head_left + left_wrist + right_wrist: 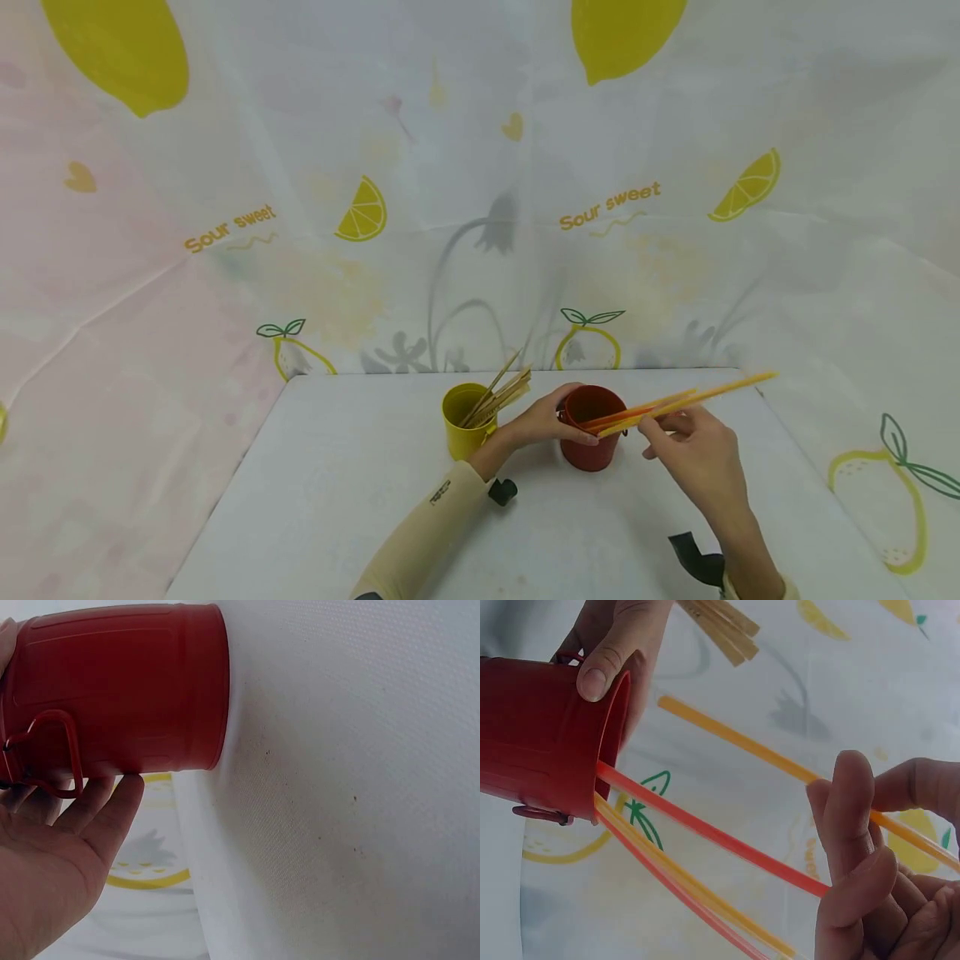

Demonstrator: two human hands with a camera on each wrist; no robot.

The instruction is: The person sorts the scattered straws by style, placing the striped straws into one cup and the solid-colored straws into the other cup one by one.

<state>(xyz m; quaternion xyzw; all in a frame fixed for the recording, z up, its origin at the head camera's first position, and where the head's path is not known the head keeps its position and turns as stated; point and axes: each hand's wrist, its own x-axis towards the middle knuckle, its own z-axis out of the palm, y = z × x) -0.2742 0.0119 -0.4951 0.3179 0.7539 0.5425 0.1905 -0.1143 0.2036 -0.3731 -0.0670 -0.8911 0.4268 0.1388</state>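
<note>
A small red metal bucket (589,455) stands upright on the table. My left hand (551,419) grips it from the left, thumb over the rim and fingers behind it, near a wire handle (75,757). Several red and yellow-orange drinking straws (720,838) lean out of the bucket to the right. To the right of it, my right hand (705,458) pinches a yellow-orange straw (735,740) between thumb and fingers. In the right wrist view that straw's near end is outside the bucket, apart from the rim. The bucket's bottom inside is hidden.
Left of the red bucket, partly behind my left forearm, stands a yellow bucket (454,437) with several flat wooden sticks (504,400). The white table (315,500) ends at a lemon-print cloth (465,167) behind. Dark straps (697,560) sit on the wrists.
</note>
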